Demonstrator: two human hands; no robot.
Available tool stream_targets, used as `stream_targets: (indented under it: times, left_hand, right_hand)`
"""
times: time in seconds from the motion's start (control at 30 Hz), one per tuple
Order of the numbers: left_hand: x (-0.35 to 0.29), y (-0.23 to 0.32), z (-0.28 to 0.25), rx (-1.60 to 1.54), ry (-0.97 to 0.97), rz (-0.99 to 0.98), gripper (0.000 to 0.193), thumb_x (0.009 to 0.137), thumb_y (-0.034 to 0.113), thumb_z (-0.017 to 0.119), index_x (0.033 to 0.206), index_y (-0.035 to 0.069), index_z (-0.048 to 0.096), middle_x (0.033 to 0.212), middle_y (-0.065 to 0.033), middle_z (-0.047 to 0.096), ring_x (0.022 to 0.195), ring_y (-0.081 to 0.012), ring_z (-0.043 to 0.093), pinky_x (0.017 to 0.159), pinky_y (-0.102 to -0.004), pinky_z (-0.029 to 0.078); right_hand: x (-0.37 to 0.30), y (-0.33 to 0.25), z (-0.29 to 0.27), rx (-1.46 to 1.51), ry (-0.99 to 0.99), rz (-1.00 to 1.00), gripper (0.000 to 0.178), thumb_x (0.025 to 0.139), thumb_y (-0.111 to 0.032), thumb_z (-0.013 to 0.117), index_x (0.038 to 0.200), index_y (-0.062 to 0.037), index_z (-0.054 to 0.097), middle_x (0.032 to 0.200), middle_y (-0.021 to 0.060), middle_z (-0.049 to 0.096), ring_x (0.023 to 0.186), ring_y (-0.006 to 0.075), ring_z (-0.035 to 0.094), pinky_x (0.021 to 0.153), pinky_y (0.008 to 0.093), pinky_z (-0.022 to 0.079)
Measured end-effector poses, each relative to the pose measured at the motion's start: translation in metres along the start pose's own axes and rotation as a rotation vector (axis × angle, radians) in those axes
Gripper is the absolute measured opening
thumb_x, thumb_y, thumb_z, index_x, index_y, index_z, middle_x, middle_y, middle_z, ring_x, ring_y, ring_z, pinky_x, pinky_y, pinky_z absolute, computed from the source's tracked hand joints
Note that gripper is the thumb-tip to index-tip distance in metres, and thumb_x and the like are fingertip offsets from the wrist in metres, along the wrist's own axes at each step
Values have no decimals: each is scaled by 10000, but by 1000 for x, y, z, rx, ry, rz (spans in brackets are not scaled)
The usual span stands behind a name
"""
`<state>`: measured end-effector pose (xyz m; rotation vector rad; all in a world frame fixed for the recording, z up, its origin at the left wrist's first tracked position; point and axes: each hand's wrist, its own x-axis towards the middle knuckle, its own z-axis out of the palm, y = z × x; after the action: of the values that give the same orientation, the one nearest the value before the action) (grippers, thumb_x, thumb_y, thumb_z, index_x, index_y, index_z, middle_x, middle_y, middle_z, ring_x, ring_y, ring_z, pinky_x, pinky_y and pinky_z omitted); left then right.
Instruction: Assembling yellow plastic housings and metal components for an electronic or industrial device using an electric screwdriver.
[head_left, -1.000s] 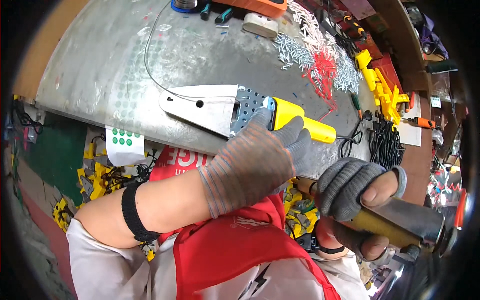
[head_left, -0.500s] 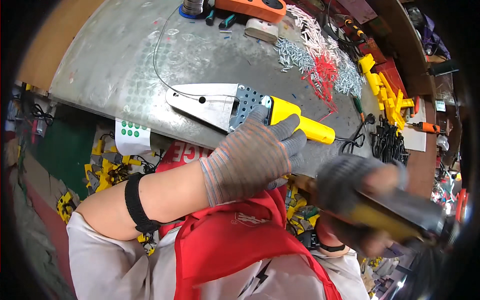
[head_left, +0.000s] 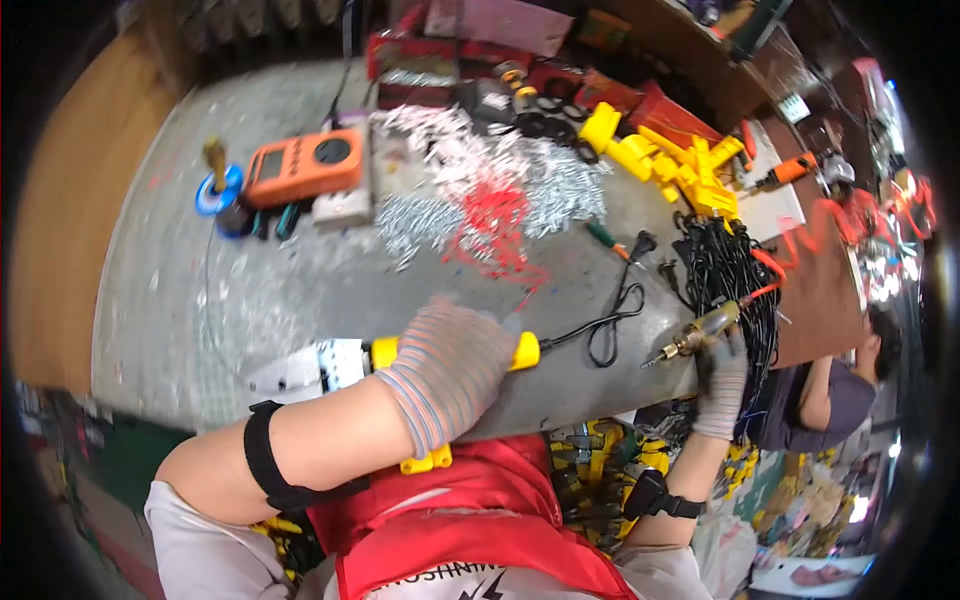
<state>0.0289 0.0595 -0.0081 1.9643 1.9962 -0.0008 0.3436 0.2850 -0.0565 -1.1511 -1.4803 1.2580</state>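
Left hand [head_left: 458, 368] obscures middle of yellow handle [head_left: 525, 351]; right hand [head_left: 724, 380], blurred, meets drill [head_left: 714, 323]. Fingers: closure cannot be determined on either.

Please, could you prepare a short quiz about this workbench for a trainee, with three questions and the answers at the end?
1. True or false: the orange meter lies to the left of the red pile.

2. What is under the left hand?
A) a spool
B) a yellow handle
C) a screwdriver

3. Fill in: at the right hand, the tip of the drill points toward the picture's ____ side.

Key: 1. True. 2. B. 3. left.
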Motion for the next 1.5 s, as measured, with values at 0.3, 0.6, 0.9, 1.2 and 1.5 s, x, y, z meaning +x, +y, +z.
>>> stream_targets:
  times: [0.3, 0.6, 0.9, 1.2, 1.5]
  left_hand:
    - [-82, -31, -112, -1218, 789, -117, 648, 714, 208, 766, 1280, 28, 507, 937, -22, 594, 824, -145, 609, 818, -315, 497]
    - [-126, -2, 3, -1683, 732, -380, 441, 750, 123, 809, 1031, 58, 474, 974, -70, 536, 954, -243, 555, 873, -393, 464]
    - [-134, -10, 54, -1828, 336, -853, 584, 853, 465, 678, 1219, 24, 567, 1049, -149, 685, 822, -232, 703, 627, -307, 565]
    - [-157, -15, 24, -1390, -139, -451, 272, 826, 150, 755, 1059, 26, 689, 938, -61, 696, 895, -146, 650, 827, -259, 500]
    - [-37, 5, 33, -262, 568, 37, 836, 626, 456, 832, 1276, 37, 513, 1120, -148, 614, 1100, -380, 554, 965, -493, 423]
  right_hand:
    - [25, -74, 87, -590, -267, -407, 208, 808, -116, 659, 990, -15, 669, 846, 134, 674, 761, 217, 654, 719, 349, 499]
    - [148, -18, 192, -1256, -577, -523, 241, 763, -117, 619, 988, -49, 672, 925, 212, 665, 869, 390, 643, 776, 429, 521]
    - [124, -20, 167, -728, -442, -242, 205, 811, -218, 661, 947, -76, 719, 869, 189, 683, 783, 354, 660, 734, 392, 519]
    - [-14, -67, 148, -491, -939, -192, 152, 816, -129, 680, 924, -24, 688, 834, 143, 641, 760, 279, 647, 674, 338, 508]
    - [-90, -47, 175, -623, -850, -415, 165, 818, -175, 654, 950, -78, 642, 830, 140, 588, 717, 358, 620, 602, 427, 477]
